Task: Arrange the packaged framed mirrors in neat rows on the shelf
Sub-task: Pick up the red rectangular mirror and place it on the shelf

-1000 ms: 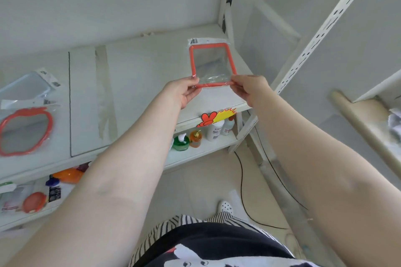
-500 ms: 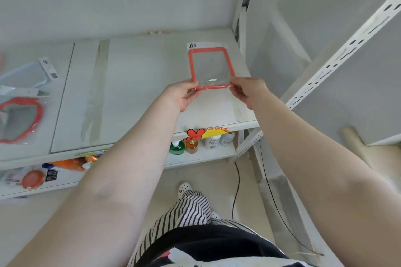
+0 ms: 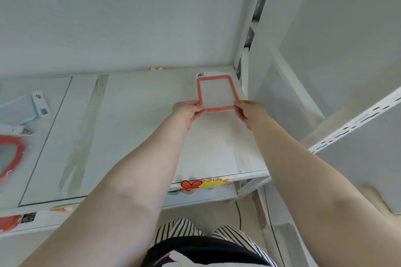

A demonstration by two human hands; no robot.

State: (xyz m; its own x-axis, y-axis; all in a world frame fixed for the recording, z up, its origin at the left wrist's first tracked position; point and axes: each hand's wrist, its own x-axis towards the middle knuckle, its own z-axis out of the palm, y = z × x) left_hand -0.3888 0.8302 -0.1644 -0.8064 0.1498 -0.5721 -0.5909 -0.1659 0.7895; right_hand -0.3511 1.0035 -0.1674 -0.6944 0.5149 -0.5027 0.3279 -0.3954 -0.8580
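Head view — both hands (image 3: 219, 112) pinching orange-framed mirror's (image 3: 217, 92) near edge, far-right shelf (image 3: 134, 119) corner — bare board leftward

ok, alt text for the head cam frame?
Both hands, left hand and right hand, pinch the near corners of an orange-framed rectangular mirror in clear plastic wrap, at the back right corner of a white shelf. More packaged mirrors lie at far left.

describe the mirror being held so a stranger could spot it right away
Look at the white shelf, then its far right corner by the upright post. There the left hand and right hand pinch the near edge of a rectangular orange-framed mirror in clear plastic; the orange mirror at far left is rounded.
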